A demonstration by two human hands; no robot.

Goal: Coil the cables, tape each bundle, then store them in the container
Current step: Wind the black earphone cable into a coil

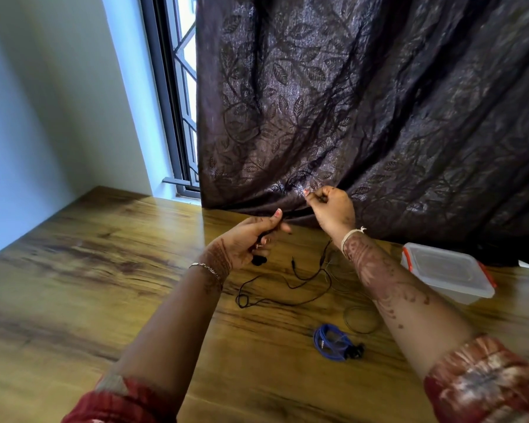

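A thin black earphone cable trails in loose loops over the wooden table. My left hand grips one end of it, with the black earbuds hanging just below the fingers. My right hand pinches the same cable higher up and to the right, and the stretch between the two hands is taut above the table. A blue cable, coiled into a bundle, lies nearer to me on the right. A clear plastic container with red clips and its lid on stands at the right.
A dark leaf-patterned curtain hangs down to the table's far edge behind my hands. A window with a grille and a pale wall lie at the left. A thin dark wire loop rests beside the blue bundle.
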